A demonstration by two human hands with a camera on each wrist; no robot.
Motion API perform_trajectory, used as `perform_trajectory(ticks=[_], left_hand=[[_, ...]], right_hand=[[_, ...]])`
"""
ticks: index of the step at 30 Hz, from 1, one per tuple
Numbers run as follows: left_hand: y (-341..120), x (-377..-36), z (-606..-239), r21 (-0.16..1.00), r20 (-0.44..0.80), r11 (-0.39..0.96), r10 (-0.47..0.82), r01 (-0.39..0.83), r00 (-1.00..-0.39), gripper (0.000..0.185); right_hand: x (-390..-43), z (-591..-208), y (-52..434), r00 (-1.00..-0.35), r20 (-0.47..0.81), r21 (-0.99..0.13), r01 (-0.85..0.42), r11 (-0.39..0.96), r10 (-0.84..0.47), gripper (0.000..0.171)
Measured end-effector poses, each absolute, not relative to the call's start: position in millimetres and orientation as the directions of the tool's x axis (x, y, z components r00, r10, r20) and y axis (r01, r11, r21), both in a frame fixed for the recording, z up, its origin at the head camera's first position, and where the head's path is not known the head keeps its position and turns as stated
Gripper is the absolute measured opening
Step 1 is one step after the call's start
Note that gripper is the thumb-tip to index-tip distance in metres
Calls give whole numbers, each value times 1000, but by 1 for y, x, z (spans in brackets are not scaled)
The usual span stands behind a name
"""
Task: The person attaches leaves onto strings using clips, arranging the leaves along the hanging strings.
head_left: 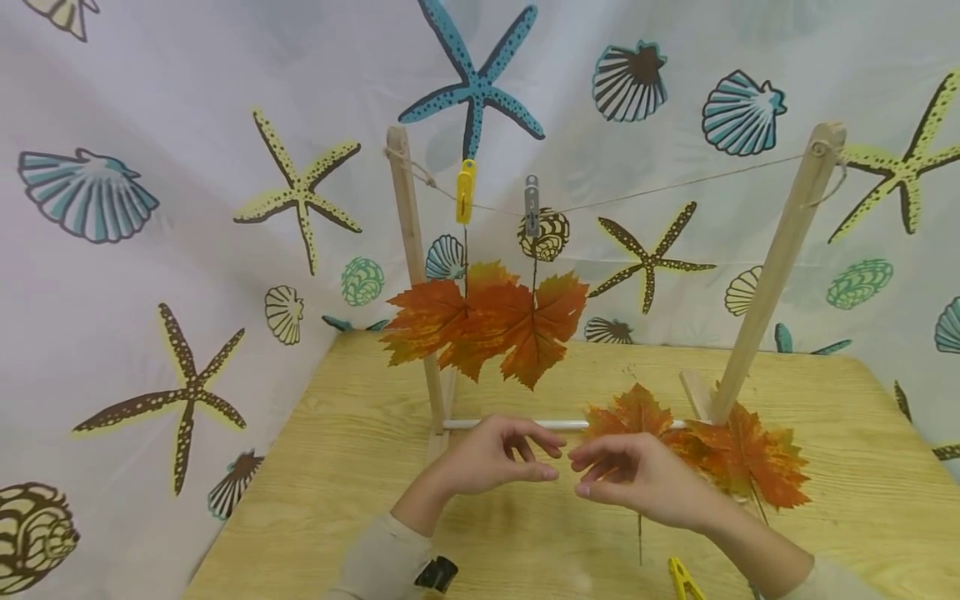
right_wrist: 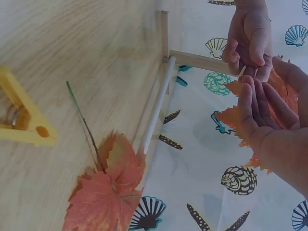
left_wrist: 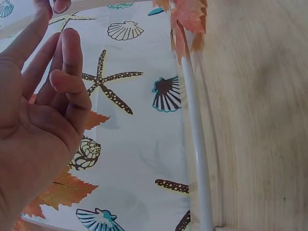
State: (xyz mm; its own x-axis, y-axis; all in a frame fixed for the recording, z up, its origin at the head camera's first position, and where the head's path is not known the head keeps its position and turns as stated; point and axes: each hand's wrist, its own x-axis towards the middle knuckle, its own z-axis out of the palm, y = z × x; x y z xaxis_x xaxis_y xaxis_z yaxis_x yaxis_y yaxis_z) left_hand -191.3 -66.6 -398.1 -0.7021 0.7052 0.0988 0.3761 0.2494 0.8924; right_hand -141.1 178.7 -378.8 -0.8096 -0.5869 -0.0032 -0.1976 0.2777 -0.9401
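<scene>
My left hand (head_left: 495,457) and right hand (head_left: 645,475) hover over the table, fingertips facing each other with a narrow gap, fingers loosely bent and holding nothing. Behind them, two orange maple leaves hang by their stems from a string: one leaf (head_left: 427,321) under a yellow clothespin (head_left: 466,192), the other (head_left: 536,325) under a grey clothespin (head_left: 532,204). Near my right hand lie an orange leaf (head_left: 633,412) and another leaf (head_left: 750,458), partly hidden by that hand. A second yellow clothespin (head_left: 682,577) rests on the table by my right forearm.
A wooden frame has a left post (head_left: 408,217) and a leaning right post (head_left: 780,267), with the string (head_left: 645,193) tied between them. A white rod (head_left: 517,425) joins the posts low down. Behind the table (head_left: 315,475) hangs a cloth (head_left: 360,75) printed with shells and starfish.
</scene>
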Motion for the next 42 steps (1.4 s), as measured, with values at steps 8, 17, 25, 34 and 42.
perform_trajectory(ticks=[8, 17, 25, 34, 42], left_hand=[[-50, -192, -397, 876, 112, 252, 722, 411, -683, 31], [-45, -200, -424, 893, 53, 259, 750, 367, -660, 31], [-38, -202, -430, 888, 29, 273, 770, 371, -637, 26], [-24, -202, -443, 886, -8, 288, 792, 363, -610, 27], [-13, -200, -451, 888, -56, 308, 809, 341, -585, 27]], right_hand=[[-137, -398, 193, -809, 24, -921, -247, 303, -588, 29], [-132, -414, 199, -816, -21, -926, -203, 320, -578, 29], [-123, -431, 201, -813, -42, -923, -191, 333, -581, 29], [-113, -443, 204, -808, -64, -930, -166, 329, -586, 31], [-105, -449, 210, -821, -86, -937, -126, 326, -565, 31]])
